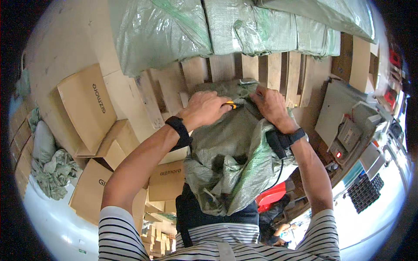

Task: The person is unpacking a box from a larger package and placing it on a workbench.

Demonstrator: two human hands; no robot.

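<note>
A grey-green woven sack (pixel 222 135) lies rumpled in front of me, its near end hanging down against my body. My left hand (pixel 204 108) is closed around a small orange-and-black utility knife (pixel 229 104), held over the upper part of the sack; its blade cannot be made out. To the right, my right hand (pixel 271 105) has its fingers curled on the far edge of the sack, gripping the fabric. Both wrists wear black straps, and a thin black cord hangs from the right one.
Beyond the sack is a wooden pallet (pixel 194 71) stacked with wrapped green-white bales (pixel 265 32). Open cardboard boxes (pixel 85 108) stand left, near crumpled sacks (pixel 54 174). A platform scale (pixel 322 115) with a lit indicator (pixel 346 135) is at right. A red object (pixel 271 196) sits below the sack.
</note>
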